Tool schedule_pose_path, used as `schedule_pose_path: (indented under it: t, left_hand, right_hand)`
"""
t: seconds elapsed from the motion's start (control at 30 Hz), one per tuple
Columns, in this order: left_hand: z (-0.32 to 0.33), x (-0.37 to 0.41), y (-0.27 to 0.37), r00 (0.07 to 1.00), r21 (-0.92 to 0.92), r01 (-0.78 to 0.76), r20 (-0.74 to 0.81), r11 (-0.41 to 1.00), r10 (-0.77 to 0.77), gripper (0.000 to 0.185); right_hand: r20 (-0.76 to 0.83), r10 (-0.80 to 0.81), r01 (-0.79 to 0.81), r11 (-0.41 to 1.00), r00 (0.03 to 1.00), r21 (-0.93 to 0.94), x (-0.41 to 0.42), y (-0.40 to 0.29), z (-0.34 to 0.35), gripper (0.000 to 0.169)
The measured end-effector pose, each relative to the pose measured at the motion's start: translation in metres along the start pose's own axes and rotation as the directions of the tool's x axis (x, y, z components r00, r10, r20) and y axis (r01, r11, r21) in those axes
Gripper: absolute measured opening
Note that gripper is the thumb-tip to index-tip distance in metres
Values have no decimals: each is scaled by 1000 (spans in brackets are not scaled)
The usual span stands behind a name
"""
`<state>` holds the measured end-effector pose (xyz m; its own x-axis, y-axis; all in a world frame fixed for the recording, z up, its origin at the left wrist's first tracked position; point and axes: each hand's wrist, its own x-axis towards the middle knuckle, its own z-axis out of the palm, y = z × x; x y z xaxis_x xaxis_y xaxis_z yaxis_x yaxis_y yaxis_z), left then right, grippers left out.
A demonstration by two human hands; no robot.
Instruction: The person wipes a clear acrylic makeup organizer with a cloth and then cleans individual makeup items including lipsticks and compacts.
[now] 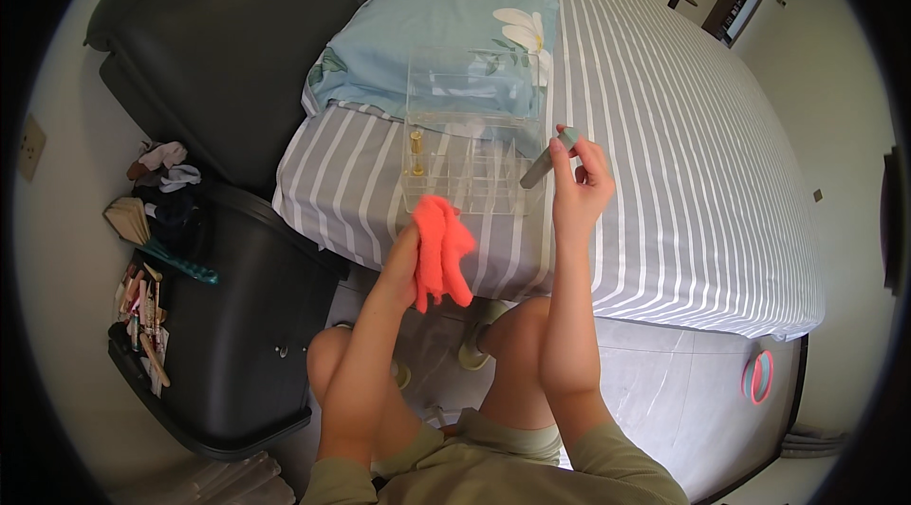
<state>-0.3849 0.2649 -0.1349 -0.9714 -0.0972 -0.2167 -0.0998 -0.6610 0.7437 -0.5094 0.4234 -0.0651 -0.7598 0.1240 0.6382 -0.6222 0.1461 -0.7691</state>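
A bright coral cloth hangs in folds from my left hand, just in front of a clear plastic organizer box. My right hand pinches a slim grey-green cosmetic tube or stick by its upper end. It slants down to the left, close by the box's right side; I cannot tell if the two touch. The box lies on the bed with its transparent lid raised at the back. Two small gold cosmetic tubes stand in its left compartments. Part of my left hand is hidden by the cloth.
The box rests on a grey-and-white striped bed sheet, before a blue floral pillow. At left, a black bedside cabinet bears cosmetics, a teal brush and crumpled fabric. A pink-rimmed round object sits on the floor at right.
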Motion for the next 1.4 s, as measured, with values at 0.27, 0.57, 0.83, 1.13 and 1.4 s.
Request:
schedule_pose_path:
  t: [0.27, 0.57, 0.83, 1.13, 1.4]
  left_hand:
    - [-5, 3, -2, 992, 21, -28, -123, 999, 30, 47]
    - [-2, -2, 4, 995, 6, -54, -89, 999, 54, 51]
    - [-17, -9, 13, 997, -245, -68, 20, 967, 75, 48]
    - [-21, -24, 27, 968, -335, -248, -113, 909, 223, 49]
    - [-62, -77, 56, 917, -314, -391, -215, 865, 337, 47]
  right_hand:
    - [18, 43, -42, 996, 999, -75, -10, 18, 3, 21]
    - [57, 80, -73, 991, 995, -113, -19, 24, 3, 23]
    - [-157, -201, 184, 976, 967, -116, -27, -3, 10, 39]
    - [315, -499, 494, 864, 808, 102, -85, -26, 55, 34]
    - [562, -395, 315, 919, 727, 238, -133, -67, 107, 24]
